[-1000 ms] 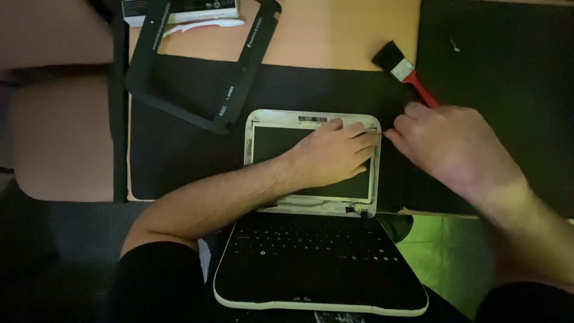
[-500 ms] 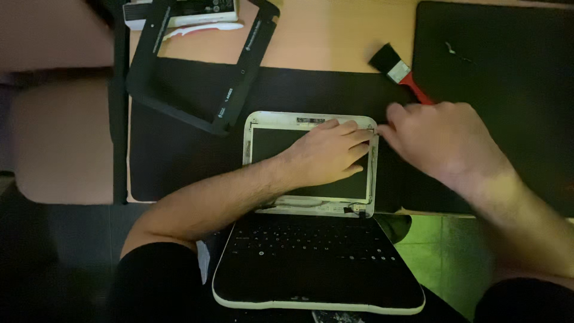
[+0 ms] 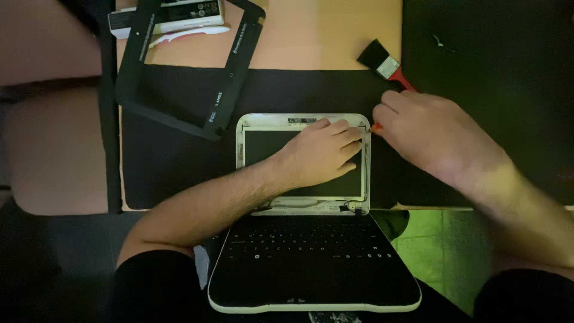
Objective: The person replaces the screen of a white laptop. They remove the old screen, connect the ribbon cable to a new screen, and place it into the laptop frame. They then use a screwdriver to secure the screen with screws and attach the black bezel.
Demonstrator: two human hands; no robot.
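Resting flat, fingers together, on laptop screen [image 3: 302,164] over black mat [image 3: 167,149], dim room; right hand's [image 3: 427,134] grip perhaps closed.

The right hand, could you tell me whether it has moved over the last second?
Yes. The right hand has slid left toward the laptop screen and now touches its top right corner, just below the red-handled brush.

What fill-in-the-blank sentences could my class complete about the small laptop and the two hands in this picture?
1. The left hand rests flat on the laptop's ____.
2. The right hand is at the screen's upper ____ corner.
3. The brush beyond the right hand has a ____ handle.
4. The detached black bezel frame lies to the upper ____ of the laptop.

Missing words: screen; right; red; left
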